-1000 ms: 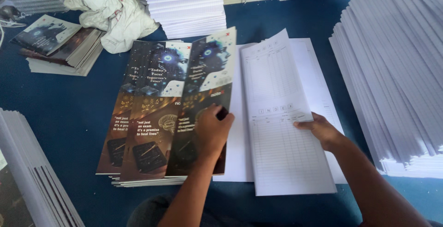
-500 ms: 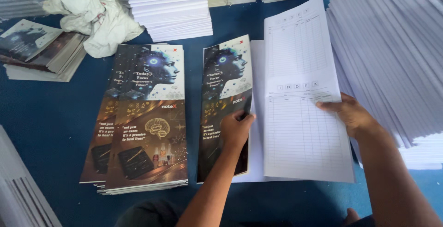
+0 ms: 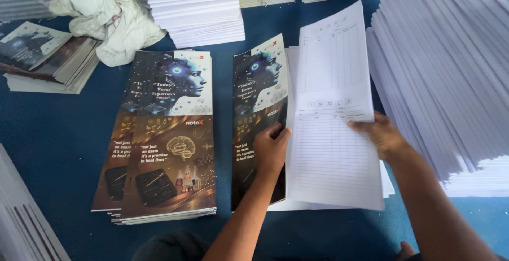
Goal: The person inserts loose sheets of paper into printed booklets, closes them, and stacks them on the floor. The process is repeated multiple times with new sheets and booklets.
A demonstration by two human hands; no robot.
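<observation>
Two hands: both at work on the blue table (image 3: 47,149), at the sheets in the middle.
Left hand (image 3: 270,147): fingers curled over the right edge of a dark printed cover (image 3: 257,112), pressing it down; the thumb side is hidden.
Right hand (image 3: 383,135): pinching the right edge of a white ruled sheet (image 3: 331,107), thumb on top, fingers beneath.
Cover: lies flat, long side running away from the person, its right edge touching the ruled sheet.
Ruled sheet: on top of a few more white sheets (image 3: 389,184), whose edges show at its right and lower sides; its far end is lifted a little.
Cover stack (image 3: 164,139): left of the held cover, apart from it, several of the same print, slightly fanned.
White paper stack (image 3: 450,75): tall, slanting, just right of the right hand.
Far side: more white stacks (image 3: 193,6) and a crumpled pale cloth (image 3: 108,14).
Far left: a small pile of books (image 3: 45,59).
</observation>
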